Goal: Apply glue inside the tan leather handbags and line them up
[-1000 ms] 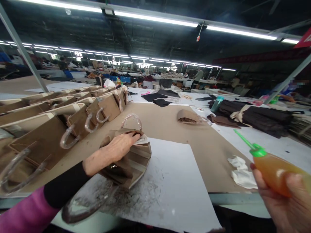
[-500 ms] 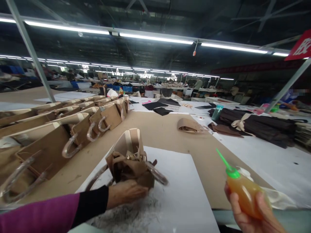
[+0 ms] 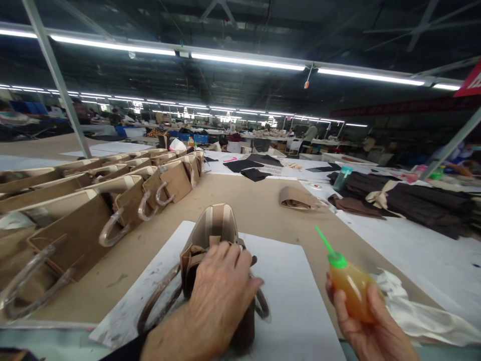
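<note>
My left hand [image 3: 218, 296] lies on top of a tan handbag [image 3: 216, 230] that stands on a white sheet [image 3: 293, 301], its fingers curled over the bag's opening and gripping it. The bag's plastic-wrapped handles [image 3: 158, 296] hang down at its sides. My right hand [image 3: 366, 328] holds a squeeze bottle [image 3: 347, 283] of amber liquid with a green cap and thin green nozzle pointing up and left, to the right of the bag.
A row of finished tan handbags [image 3: 93, 200] lies along the left of the brown-covered table [image 3: 248, 200]. White rags [image 3: 409, 306] lie at the right. A tan piece [image 3: 296, 198], dark fabric [image 3: 409, 198] and a teal bottle [image 3: 341, 178] sit farther back. People work at distant tables.
My left hand has moved from the bag's base to its top, and the bag stands upright on the sheet. My right hand has brought the bottle closer to the bag.
</note>
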The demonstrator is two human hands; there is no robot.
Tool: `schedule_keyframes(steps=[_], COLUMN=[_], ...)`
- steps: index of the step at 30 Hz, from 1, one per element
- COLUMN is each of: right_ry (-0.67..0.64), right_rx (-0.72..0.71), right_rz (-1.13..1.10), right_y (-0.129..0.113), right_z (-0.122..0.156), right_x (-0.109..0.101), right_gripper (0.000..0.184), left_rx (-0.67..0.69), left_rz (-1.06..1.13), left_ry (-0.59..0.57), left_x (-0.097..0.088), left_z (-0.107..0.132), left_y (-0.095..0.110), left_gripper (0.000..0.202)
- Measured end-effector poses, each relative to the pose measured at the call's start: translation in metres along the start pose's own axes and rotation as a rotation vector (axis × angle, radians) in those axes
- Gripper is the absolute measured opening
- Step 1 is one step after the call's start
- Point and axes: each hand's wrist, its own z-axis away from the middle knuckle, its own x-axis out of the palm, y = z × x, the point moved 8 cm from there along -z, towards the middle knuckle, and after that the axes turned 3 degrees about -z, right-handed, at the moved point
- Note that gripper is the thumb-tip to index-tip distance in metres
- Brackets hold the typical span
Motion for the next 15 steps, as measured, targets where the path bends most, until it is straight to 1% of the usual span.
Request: schedule_keyframes(steps=[1, 2, 3, 4, 6, 8, 10, 13, 15], right_ry=[-0.004, -0.001, 0.007, 0.024, 0.060, 0.083, 0.083, 0.062, 0.065], right_rx=[0.015, 0.030, 0.044, 0.057, 0.084, 0.111, 0.143, 0.203, 0.252], right_rz=[-0.005, -0.013, -0.024, -0.040, -0.082, -0.127, -0.170, -0.209, -0.210], right_y=[0.001, 0.002, 0.003, 0.004, 0.006, 0.007, 0.009, 0.012, 0.015], right_z=[0.000, 0.000, 0.001, 0.002, 0.005, 0.010, 0.017, 0.028, 0.037], right_x=[0.000, 0.000, -0.001, -0.002, -0.005, -0.006, -0.004, 0.010, 0.024], right_gripper=[0.053, 0.054, 0.055, 0.057, 0.063, 0.068, 0.068, 0.053, 0.043], left_rx=[-0.055, -0.111, -0.152, -0.183, -0.230, -0.225, -0.130, 0.166, 0.343], left_rz=[-0.047, -0.074, -0.081, -0.075, -0.057, -0.023, 0.062, 0.229, 0.277], left_ry=[0.082, 0.102, 0.087, 0.038, -0.078, -0.134, -0.160, -0.212, -0.276], left_x=[-0.009, -0.011, -0.008, -0.001, 0.015, 0.021, 0.015, -0.004, -0.014], left_z=[-0.012, -0.023, -0.033, -0.040, -0.047, -0.046, -0.040, -0.024, -0.009], left_y=[-0.002, -0.005, -0.009, -0.013, -0.022, -0.030, -0.034, -0.031, -0.030], left_gripper=[0.032, 0.038, 0.041, 0.041, 0.031, 0.021, 0.013, 0.008, 0.011])
